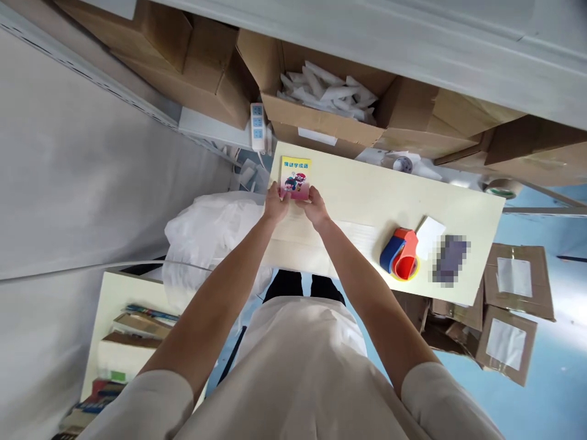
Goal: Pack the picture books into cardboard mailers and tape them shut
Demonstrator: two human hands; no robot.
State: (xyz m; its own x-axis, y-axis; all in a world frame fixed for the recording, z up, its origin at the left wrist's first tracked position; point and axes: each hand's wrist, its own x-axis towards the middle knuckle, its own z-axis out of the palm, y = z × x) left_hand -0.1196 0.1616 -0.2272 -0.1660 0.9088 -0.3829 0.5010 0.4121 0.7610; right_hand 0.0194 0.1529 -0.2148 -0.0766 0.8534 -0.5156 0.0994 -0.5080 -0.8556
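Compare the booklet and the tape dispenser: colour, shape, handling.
Colour: the booklet is yellow at the top and pink at the bottom, with cartoon figures; the tape dispenser is red and blue.
Shape: the booklet is flat and squarish; the tape dispenser is bulky and curved.
Handling: the left hand and right hand hold the booklet; neither touches the tape dispenser.
Shared: both are brightly multicoloured.

A single head-worn camera looks forward and steeply down from above the white shirt (pixel 298 366), taking in the tabletop (pixel 367 180) from a middling distance, with the printed booklet (pixel 296 176) just above mid-frame.
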